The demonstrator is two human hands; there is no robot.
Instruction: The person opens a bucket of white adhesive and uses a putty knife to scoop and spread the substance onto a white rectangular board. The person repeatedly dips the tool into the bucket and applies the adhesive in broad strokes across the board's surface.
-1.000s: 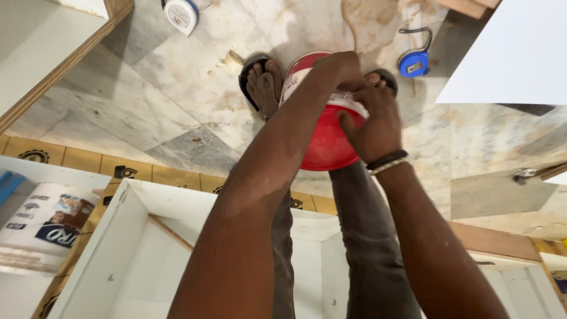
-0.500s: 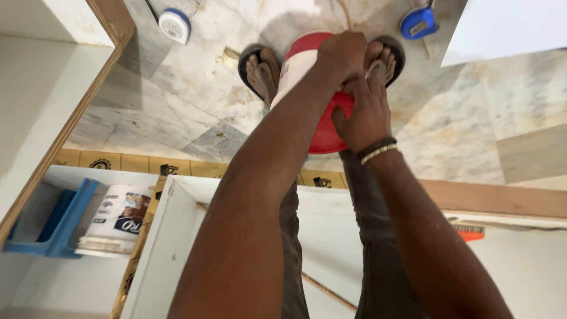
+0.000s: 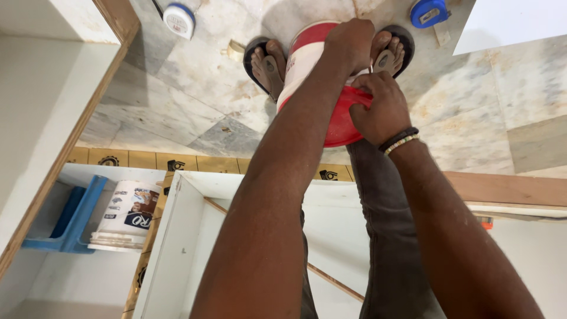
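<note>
**A:** Head view, looking straight down. What is the container like?

**B:** A round tub [image 3: 307,56] with a white side wall banded in red, and a red lid [image 3: 342,121] at its near end. It sits low between the person's two feet, which wear dark sandals [image 3: 263,59], on the marble floor [image 3: 195,100]. The lid faces up toward the camera, and the body is tilted a little.

**A:** And the hands?

**B:** The left hand [image 3: 351,44] lies over the far upper edge of the tub, fingers curled down around it, clamping it. The right hand [image 3: 381,106] is at the lid's right rim, fingers bent and pressed against the red edge, gripping there. A beaded and a dark band circle that wrist. Both forearms hide much of the tub, so the lid's seat on the body cannot be judged.

**A:** Anything around it?

**B:** A blue tape measure [image 3: 430,12] lies on the floor just beyond the right foot, and a white round thing with a blue rim [image 3: 179,19] well to the left. Nearer the camera stand white cabinet panels [image 3: 171,248], with a printed white bucket [image 3: 127,212] beside a blue piece [image 3: 80,215].
</note>
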